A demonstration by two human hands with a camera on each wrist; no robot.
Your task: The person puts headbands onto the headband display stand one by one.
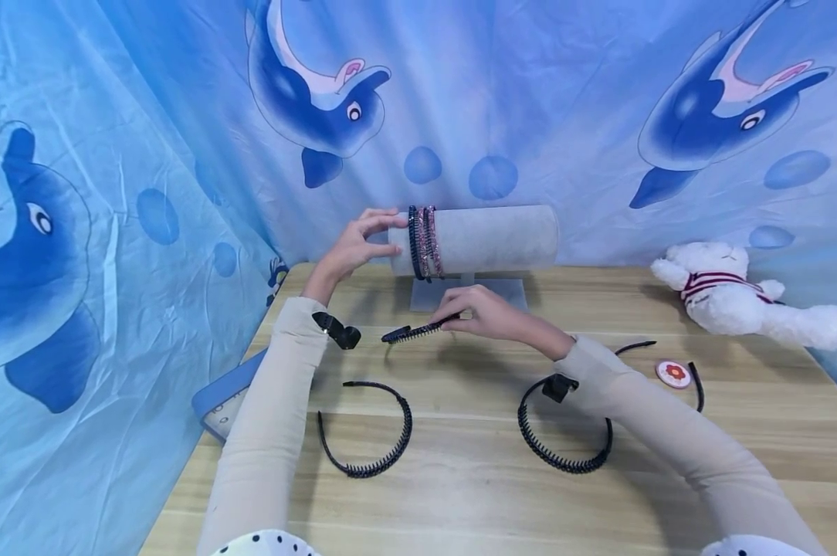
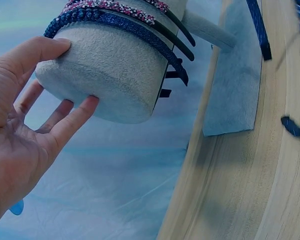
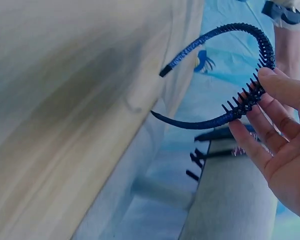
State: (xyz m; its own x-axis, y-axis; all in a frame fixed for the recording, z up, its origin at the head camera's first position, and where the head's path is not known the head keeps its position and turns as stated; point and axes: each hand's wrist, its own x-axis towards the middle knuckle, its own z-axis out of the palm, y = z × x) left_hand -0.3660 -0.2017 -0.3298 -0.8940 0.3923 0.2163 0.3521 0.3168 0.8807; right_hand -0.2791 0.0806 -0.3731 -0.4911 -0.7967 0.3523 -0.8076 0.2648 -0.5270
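Observation:
My left hand point(image 1: 352, 245) grips the left end of a grey padded cylinder stand point(image 1: 498, 238), thumb point(image 2: 57, 46) on one side and fingers on the other. Near that end, dark headbands point(image 1: 415, 243) and pink-glittered headbands point(image 2: 122, 9) sit side by side around the cylinder. In front of the stand, my right hand point(image 1: 486, 311) pinches a black toothed headband point(image 1: 415, 333) between thumb and fingers. The right wrist view shows this headband point(image 3: 262, 47) curving away from the fingertips, its two tips free and its comb teeth pointing inward.
Two black headbands lie nearer me, one left point(image 1: 408, 432) and one right point(image 1: 564, 463). Another headband point(image 1: 698, 386) is partly hidden under my right arm, beside a flower badge point(image 1: 672, 374). A white plush toy point(image 1: 724, 301) lies right; a blue case point(image 1: 217, 390) sits behind my left arm.

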